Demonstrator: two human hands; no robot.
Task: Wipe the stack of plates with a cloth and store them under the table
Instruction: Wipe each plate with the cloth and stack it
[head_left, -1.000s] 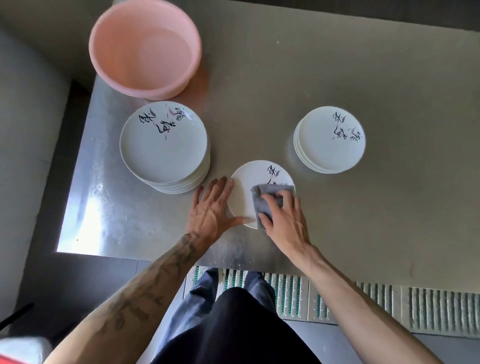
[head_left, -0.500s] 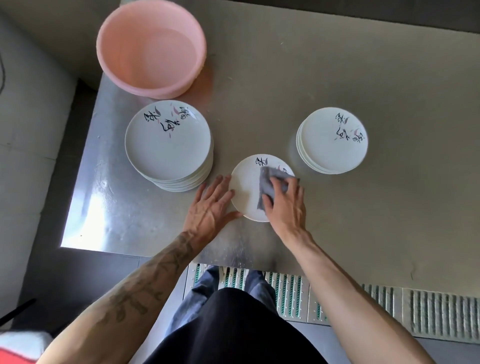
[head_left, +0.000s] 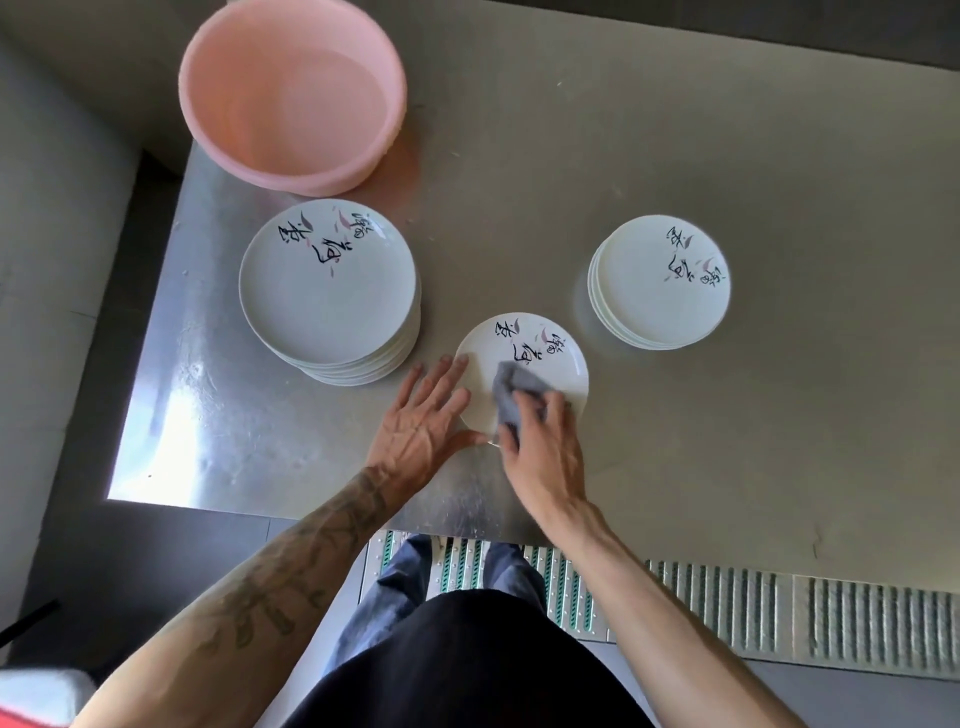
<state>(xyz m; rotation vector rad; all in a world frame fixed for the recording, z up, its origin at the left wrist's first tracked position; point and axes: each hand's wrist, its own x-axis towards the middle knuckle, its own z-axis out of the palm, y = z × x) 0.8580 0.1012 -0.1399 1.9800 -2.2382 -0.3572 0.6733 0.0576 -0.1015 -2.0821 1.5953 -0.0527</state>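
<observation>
Grey crumpled cloth (head_left: 511, 396) pinched by right hand (head_left: 540, 452) | left hand (head_left: 421, 423) flat, fingers (head_left: 448, 370) straight, against round plate (head_left: 565, 378)

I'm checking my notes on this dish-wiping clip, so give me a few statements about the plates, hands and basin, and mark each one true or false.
1. The right hand holds a grey cloth on the single plate. True.
2. The left hand lifts that plate. False: it rests on the table against the plate's rim.
3. The pink basin stands beyond the left stack. True.
4. The right stack is the taller one. False: the left stack is taller.
</observation>
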